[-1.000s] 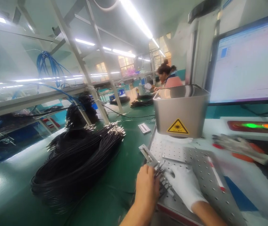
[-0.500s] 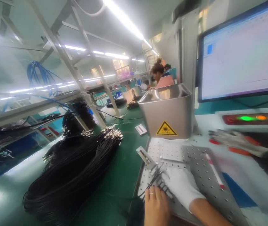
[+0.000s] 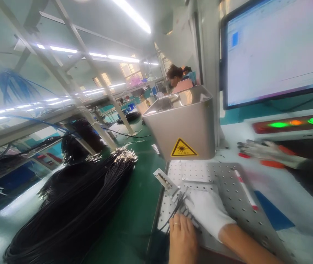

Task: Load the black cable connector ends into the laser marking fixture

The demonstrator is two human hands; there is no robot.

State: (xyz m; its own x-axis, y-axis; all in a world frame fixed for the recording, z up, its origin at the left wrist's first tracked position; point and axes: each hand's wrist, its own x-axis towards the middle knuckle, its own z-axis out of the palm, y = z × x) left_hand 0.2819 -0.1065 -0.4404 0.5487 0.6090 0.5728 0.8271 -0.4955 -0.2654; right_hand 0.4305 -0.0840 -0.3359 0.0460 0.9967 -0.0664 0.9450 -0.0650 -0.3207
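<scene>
My left hand [image 3: 183,236], bare with a ring on one finger, has its fingers curled over thin black cables [image 3: 173,213] at the near end of a metal fixture. My right hand [image 3: 207,211], in a white glove, closes at the cable ends just beyond it; its fingertips are partly hidden. Beneath both hands, the fixture's row of grey blocks [image 3: 187,213] stands on a perforated metal plate [image 3: 244,200]. A slotted metal bracket [image 3: 164,180] angles up at the fixture's far end.
A large coil of black cables [image 3: 87,205] lies left on the green table [image 3: 127,209]. Behind the plate stands a metal housing [image 3: 184,124] with a warning label. A monitor [image 3: 280,55], red-white marker [image 3: 246,190] and used gloves [image 3: 269,154] are at right. Another person [image 3: 182,82] sits beyond.
The view has swung slightly, so the surroundings sit further left in the picture. Both hands stay at the fixture with the cables, with little visible movement.
</scene>
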